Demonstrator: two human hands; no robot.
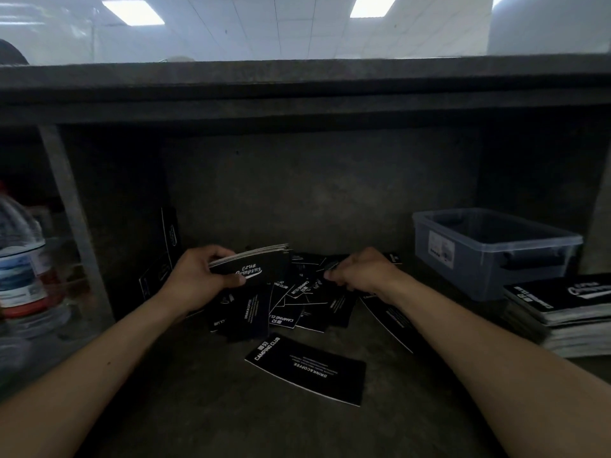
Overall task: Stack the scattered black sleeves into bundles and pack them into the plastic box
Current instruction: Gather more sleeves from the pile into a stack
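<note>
Black printed sleeves lie scattered in a heap (297,309) on the dark counter in the middle of the head view. One sleeve (307,370) lies alone nearer to me. My left hand (198,276) grips a bundle of several stacked sleeves (254,264) above the heap's left side. My right hand (360,271) is curled over the heap's right side and pinches the edge of a sleeve (332,266). The clear plastic box (489,249) stands at the back right; I cannot tell what is inside it.
A tall stack of sleeves (568,312) sits at the right edge, in front of the box. A large water bottle (23,269) stands at the far left beside a metal post (72,219). A low shelf (297,94) overhangs the counter.
</note>
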